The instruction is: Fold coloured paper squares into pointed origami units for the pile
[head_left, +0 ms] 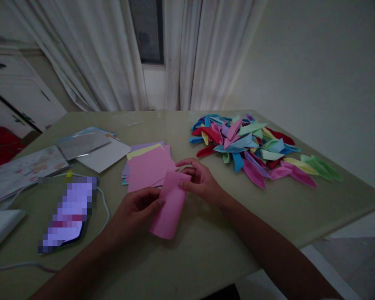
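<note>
A pink sheet of paper [171,208], bent over into a narrow rectangle, is held above the table between both hands. My left hand [140,208] pinches its left edge, thumb on the front face. At the upper right corner, my right hand [200,181] grips the same sheet between thumb and fingers. Just behind the hands lies a stack of coloured paper [148,166], pink on top, with yellow and purple sheets showing at its edges. To the right spreads a heap of folded paper pieces [237,141] in many colours.
Left on the table [206,254] lie a phone [68,212] with a blurred screen, a white cable [104,204], a white device [3,227], a printed booklet [28,168] and clear plastic packets [84,143]. Curtains [187,54] hang behind the table; a wall [315,83] stands at right.
</note>
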The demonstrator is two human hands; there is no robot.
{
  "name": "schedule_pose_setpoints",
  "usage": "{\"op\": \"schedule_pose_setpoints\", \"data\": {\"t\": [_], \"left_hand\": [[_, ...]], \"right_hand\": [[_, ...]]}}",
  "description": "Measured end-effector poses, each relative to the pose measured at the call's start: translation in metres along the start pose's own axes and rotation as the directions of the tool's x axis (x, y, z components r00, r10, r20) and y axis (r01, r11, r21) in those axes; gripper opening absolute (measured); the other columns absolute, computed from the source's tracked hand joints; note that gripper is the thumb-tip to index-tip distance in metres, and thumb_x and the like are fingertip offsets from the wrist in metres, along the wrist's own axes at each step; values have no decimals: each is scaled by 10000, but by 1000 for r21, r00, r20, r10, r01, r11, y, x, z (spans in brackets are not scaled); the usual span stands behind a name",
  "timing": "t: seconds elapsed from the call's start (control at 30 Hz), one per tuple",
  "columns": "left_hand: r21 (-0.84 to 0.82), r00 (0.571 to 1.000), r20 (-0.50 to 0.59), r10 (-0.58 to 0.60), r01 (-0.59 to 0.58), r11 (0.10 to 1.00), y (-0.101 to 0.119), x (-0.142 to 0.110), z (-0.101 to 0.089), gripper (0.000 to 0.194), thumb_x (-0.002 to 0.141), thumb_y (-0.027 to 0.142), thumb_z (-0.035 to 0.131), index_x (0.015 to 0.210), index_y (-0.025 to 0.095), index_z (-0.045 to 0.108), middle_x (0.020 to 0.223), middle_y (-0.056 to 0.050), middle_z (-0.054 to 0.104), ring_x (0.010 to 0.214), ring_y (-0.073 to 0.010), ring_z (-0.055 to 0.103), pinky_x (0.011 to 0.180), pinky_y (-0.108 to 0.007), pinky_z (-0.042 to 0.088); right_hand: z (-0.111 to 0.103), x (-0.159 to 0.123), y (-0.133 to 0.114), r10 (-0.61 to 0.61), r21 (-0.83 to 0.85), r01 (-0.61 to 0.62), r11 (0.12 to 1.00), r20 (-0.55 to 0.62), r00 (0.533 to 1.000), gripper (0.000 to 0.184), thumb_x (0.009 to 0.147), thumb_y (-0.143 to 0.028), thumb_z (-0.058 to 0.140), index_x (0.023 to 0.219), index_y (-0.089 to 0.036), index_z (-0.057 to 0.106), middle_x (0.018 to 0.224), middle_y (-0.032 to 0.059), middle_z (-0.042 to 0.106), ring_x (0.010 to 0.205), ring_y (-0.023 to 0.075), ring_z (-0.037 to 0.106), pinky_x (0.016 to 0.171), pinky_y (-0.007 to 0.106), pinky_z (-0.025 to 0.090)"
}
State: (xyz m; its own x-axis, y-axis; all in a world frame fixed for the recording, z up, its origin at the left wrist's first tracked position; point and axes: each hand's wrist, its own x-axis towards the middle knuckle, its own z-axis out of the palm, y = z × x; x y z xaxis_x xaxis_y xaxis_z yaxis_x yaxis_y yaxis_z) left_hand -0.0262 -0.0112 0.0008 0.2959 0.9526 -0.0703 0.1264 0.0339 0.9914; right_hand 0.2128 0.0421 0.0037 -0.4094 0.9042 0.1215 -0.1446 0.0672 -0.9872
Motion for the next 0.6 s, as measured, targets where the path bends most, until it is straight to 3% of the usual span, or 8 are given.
{"op": "schedule_pose_setpoints", "data": {"t": [0.1, 0.23, 0.33, 0.6], "left_hand": [[-29, 999, 31, 45, -44, 999, -4, 0, 1, 265, 877, 426, 826, 1040, 217, 839, 1041, -104, 849, 906, -276, 801, 801, -381, 655], [-20, 990, -114, 88, -91, 996, -2, -3, 3, 275, 902, 420, 805, 1079, 211, 829, 1072, -102, 840, 954, -272, 796, 831, -371, 655], [36, 971, -200, 130, -126, 991, 1, -6, 3, 207, 918, 409, 787, 992, 222, 837, 978, -67, 833, 869, -231, 778, 760, -315, 637], [32, 963, -234, 137, -133, 991, -2, -8, 5, 158, 911, 387, 806, 895, 231, 813, 844, -15, 789, 740, -166, 716, 646, -236, 577]], "right_hand": [[3, -2, -1, -22, -60, 23, 998, 20, 1000, 431, 857, -352, 854, 1217, -221, 658, 860, -14, 670, 734, 138, 613, 648, 239, 459], [8, -6, -2, -17, -92, 28, 995, 111, 994, 460, 849, -295, 858, 1248, -217, 643, 856, -24, 664, 746, 137, 621, 667, 237, 457], [12, -10, -3, -8, -77, 21, 997, 164, 986, 478, 864, -261, 838, 1287, -222, 620, 908, -8, 692, 794, 145, 655, 700, 240, 470], [14, -13, -8, -8, -74, 23, 997, 198, 980, 441, 884, -244, 809, 1282, -217, 620, 941, 6, 686, 844, 155, 672, 697, 231, 474]]}}
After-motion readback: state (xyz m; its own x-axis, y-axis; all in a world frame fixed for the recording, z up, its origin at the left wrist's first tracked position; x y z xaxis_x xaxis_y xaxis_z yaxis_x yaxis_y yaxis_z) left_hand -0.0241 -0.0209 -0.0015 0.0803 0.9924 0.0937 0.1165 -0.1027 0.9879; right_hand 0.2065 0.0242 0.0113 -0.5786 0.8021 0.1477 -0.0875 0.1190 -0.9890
